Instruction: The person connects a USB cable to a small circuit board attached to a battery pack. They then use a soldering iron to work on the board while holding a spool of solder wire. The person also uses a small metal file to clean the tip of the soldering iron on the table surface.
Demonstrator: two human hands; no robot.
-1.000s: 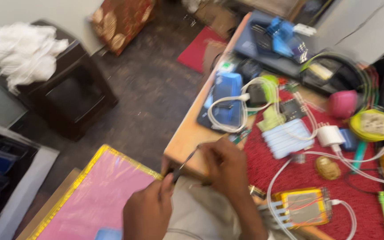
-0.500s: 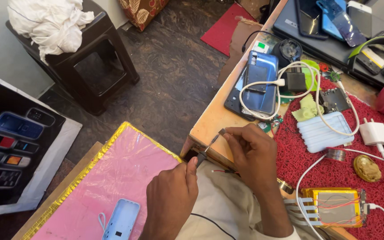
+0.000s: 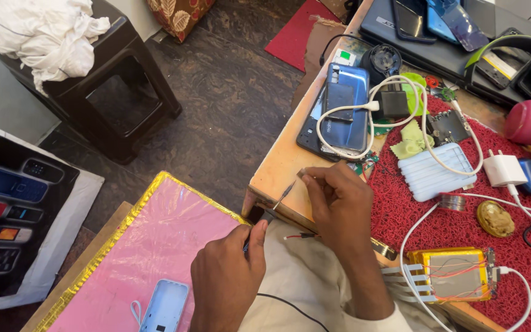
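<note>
Whatever the right hand [image 3: 339, 203] pinches is hidden under its fingers [image 3: 314, 179], the left hand [image 3: 225, 280] covers the handle of the thin metal tool [image 3: 281, 198], and the frame's edges crop the laptop [image 3: 437, 46] and poster of phones [image 3: 7, 209].

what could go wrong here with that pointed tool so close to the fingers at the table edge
1. The left hand holds a thin pointed tool whose tip almost meets the pinched fingertips of the right hand; a slip might jab them.
2. The work sits at the wooden table's edge, so a small part could drop to the floor.
3. A loose red wire lies by the right wrist, and the white cable loops over the blue phone; a sleeve might snag either.
</note>
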